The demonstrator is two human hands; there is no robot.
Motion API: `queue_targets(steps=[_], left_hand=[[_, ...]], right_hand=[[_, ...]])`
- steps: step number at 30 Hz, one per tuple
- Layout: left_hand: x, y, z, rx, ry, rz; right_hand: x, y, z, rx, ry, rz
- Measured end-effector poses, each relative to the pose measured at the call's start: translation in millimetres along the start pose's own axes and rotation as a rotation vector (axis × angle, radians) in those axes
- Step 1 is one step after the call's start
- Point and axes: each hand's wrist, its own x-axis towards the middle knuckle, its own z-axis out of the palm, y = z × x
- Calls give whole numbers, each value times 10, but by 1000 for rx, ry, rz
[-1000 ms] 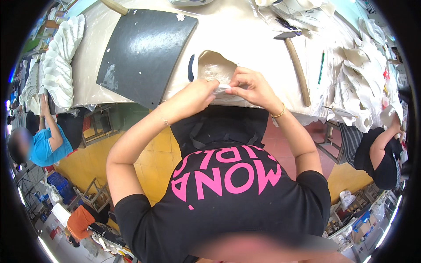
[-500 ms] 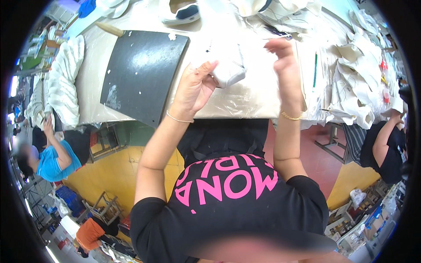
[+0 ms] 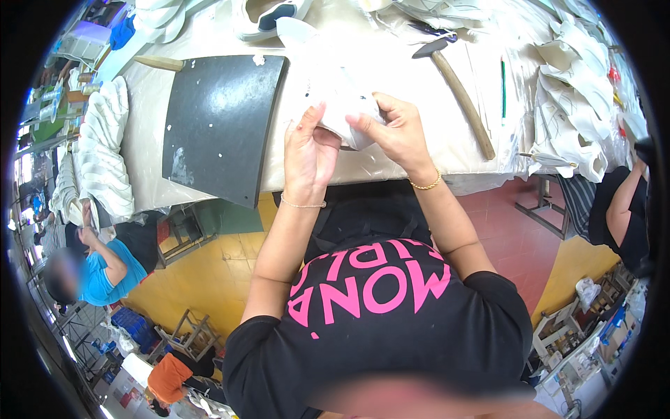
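A white shoe upper [image 3: 340,91] is held between my two hands above the table's near edge; glare washes out much of it. My left hand [image 3: 311,150] grips its near left side, thumb up against the outer face and the other fingers partly hidden. My right hand [image 3: 400,134] is closed on the near right side, thumb pressed on the outer face and index finger along its edge. A hammer [image 3: 460,98] with a wooden handle lies to the right of my right hand. A black board [image 3: 225,126] lies left of my left hand.
A wooden handle [image 3: 159,63] sticks out by the board's far corner. Stacked white uppers [image 3: 103,150] line the left, more white pieces [image 3: 569,105] the right. A green pencil-like stick [image 3: 503,87] lies right of the hammer. Co-workers sit at both sides.
My right hand has moved left from the hammer's place and taken hold of the upper. The hammer now shows on the table. My left hand keeps its grip.
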Motion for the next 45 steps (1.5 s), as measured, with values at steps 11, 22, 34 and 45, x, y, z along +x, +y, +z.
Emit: queue_targets(steps=[11,22,34,45], left_hand=[[36,455,-137,330,-91,164],[-66,177,14,830,-226,-83],[-734,705,283,1194,-110,893],[-1679,903,-168,120,634,740]], right_hand=[[82,-38,-240,705,352,195],[-239,158,-551,536,427,399],[235,-1350,148,-732,-735,-343],[732,-1085,1565,-168,-1257,-355]])
